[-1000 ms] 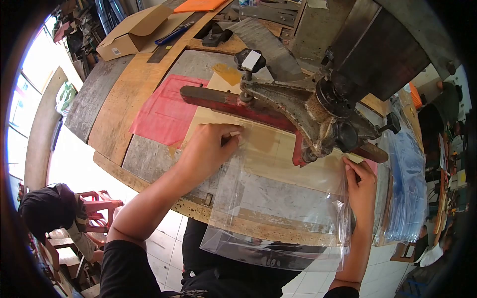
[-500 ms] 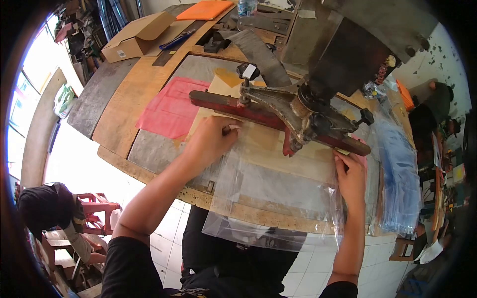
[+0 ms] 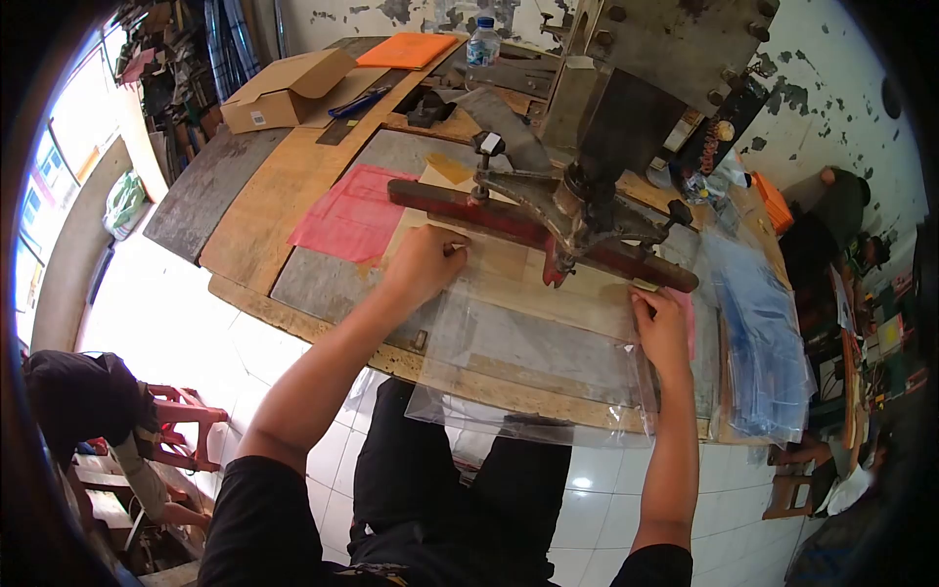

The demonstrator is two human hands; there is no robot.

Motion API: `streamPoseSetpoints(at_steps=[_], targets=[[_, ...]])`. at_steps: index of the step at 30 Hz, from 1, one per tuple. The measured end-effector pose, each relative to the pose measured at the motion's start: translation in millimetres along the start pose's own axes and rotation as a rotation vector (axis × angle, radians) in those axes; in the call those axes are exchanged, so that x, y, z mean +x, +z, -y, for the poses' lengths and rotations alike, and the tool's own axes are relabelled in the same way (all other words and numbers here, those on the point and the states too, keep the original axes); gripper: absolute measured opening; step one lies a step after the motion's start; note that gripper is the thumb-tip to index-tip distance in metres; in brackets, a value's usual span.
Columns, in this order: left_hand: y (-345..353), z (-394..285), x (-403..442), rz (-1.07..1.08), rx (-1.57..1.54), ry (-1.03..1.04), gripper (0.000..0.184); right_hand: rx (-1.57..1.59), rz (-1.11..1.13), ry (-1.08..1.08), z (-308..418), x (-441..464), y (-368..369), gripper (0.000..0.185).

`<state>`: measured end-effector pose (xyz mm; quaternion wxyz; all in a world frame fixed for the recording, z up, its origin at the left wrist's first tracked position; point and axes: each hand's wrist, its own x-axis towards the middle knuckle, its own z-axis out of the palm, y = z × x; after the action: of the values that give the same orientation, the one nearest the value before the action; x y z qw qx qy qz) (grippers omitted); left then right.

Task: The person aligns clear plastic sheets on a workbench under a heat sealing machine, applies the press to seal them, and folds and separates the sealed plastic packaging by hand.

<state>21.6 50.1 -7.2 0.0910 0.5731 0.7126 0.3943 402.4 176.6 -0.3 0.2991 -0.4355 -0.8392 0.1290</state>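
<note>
A clear plastic sheet [image 3: 533,396] lies across the front of the worktable, and its near end hangs over the edge above my lap. My left hand [image 3: 425,259] is closed in a pinch at the sheet's far left corner. At its far right corner my right hand [image 3: 662,328] pinches the sheet, with its fingertips close to the bar. Just beyond both hands, a long dark-red press bar [image 3: 523,227] hangs from a metal bracket [image 3: 562,201] with adjusting knobs. Beneath the bar is a yellowish backing sheet [image 3: 518,284], seen partly through the plastic.
Pink sheet material [image 3: 347,210] lies left of the bar. A stack of bluish clear plastic [image 3: 763,338] sits at the right edge. Further back are a cardboard box [image 3: 284,93], an orange folder [image 3: 409,51] and a water bottle [image 3: 482,49]. Another person [image 3: 83,401] is at lower left.
The camera view has tilted upward and shifted slightly, showing more of the wall. Both hands keep their pinch on the plastic sheet, in nearly the same place by the bar.
</note>
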Motion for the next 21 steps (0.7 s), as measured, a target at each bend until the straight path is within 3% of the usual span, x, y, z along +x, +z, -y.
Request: streamPoseSetpoints(at_steps=[5,8,13,19,21], targets=[[-0.7,-0.5,-1.0,0.062,-0.042,-0.085,0.027,-0.021,-0.019,-0.006,3.6,-1.9,1.2,0.023],[-4.6,-4.7,-0.3,0.081,-0.057,-0.094,0.027,0.015,0.042,0.125,9.5,-2.0,0.0,0.023],[-2.4,-1.1,1.6,0.064,-0.051,-0.066,0.026,0.044,-0.039,-0.052,-7.1,0.4,2.7,0.023],[-0.7,-1.7,-1.4,-0.008,-0.065,-0.006,0.025,-0.018,0.0,0.01,3.8,-3.1,-3.9,0.023],[-6.7,-5.7,-4.2,0.076,0.05,-0.015,0.029,-0.022,-0.031,-0.043,4.5,-7.6,-4.6,0.024]])
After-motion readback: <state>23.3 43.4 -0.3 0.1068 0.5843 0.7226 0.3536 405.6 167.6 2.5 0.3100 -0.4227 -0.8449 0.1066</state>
